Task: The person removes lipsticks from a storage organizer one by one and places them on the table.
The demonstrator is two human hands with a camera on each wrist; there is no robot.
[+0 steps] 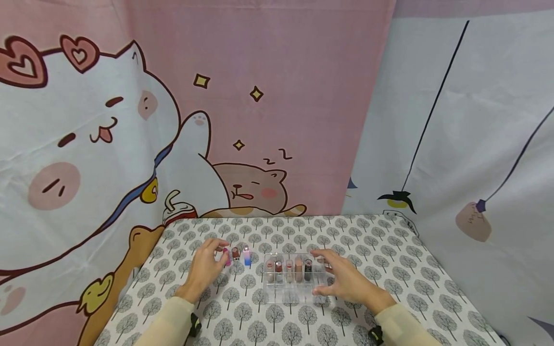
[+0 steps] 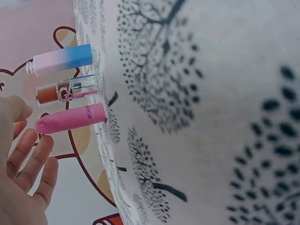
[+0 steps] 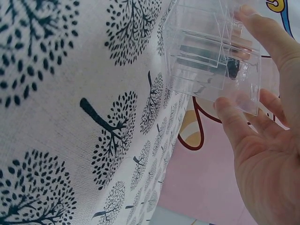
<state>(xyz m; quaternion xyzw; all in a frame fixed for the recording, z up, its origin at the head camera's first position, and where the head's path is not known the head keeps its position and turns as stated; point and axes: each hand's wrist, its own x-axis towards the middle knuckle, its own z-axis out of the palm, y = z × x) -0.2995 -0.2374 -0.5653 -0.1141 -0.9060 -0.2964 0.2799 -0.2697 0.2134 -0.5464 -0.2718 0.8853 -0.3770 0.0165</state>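
My left hand (image 1: pixel 203 268) is beside a glossy pink lipstick tube (image 2: pixel 70 118), its fingers loosely bent near the tube's top; I cannot tell whether they touch it. Next to that stand a clear tube with a brown-red cap (image 2: pixel 58 92) and a pink-to-blue tube (image 2: pixel 63 60), all upright on the table. My right hand (image 1: pixel 346 278) holds the right end of a clear plastic lipstick organizer (image 1: pixel 294 292), thumb and fingers spread across its near and far sides. Several lipsticks stand in its back row, with a black one (image 1: pixel 308 270) rightmost.
A white tablecloth (image 1: pixel 274 315) printed with dark trees covers the table. Behind it hangs a pink cartoon curtain (image 1: pixel 303 96), with a pale one (image 1: pixel 497 120) on the right. The three loose tubes stand left of the organizer.
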